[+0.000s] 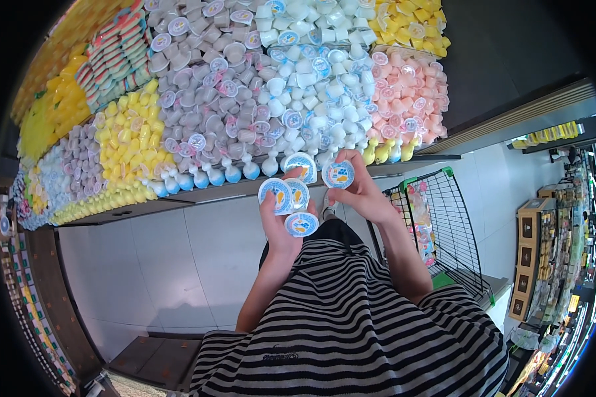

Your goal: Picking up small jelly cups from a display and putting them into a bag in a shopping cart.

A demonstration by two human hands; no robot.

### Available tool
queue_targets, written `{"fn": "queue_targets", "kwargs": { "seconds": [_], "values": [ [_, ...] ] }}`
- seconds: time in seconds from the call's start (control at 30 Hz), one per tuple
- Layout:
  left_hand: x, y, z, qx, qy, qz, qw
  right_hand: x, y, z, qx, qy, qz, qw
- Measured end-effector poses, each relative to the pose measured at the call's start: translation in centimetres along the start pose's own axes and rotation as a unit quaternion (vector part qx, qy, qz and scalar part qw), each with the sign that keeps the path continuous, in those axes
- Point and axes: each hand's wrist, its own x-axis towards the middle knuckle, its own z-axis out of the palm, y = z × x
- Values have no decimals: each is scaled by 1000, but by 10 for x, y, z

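Observation:
Several small sealed jelly cups with blue-and-white printed lids fan out from my left hand, whose thumb presses across one lid. A cup with a similar lid is pinched between the thumb and fingers of my right hand, just to the right of the others. Their lids face up at me, so the cup bodies are mostly hidden. Beyond my hands lies a display heaped with loose cups: white ones straight ahead, greyish-purple ones to the left, pink ones to the right.
Bulb-shaped blue-and-white containers line the display's front ledge. Yellow cups fill a section farther left. A black wire shopping cart with green corners and colourful packages stands close on my right. Stocked shelves rise beyond it.

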Motion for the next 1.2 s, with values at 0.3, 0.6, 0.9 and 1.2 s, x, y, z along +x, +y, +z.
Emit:
{"fn": "queue_targets", "kwargs": {
  "seconds": [0.3,0.6,0.9,1.2],
  "values": [
    [-3,2,7,44,-5,33,998,1,-3,9,-9,-13,-44,999],
    [-2,0,7,43,-2,36,998,-1,-4,10,-15,-15,-56,998],
    [-4,-3,10,27,-1,26,999,-13,1,-4,-15,9,-67,998],
    [-11,-2,3,63,-42,39,996,2,1,2,52,48,-88,994]
  ]
}}
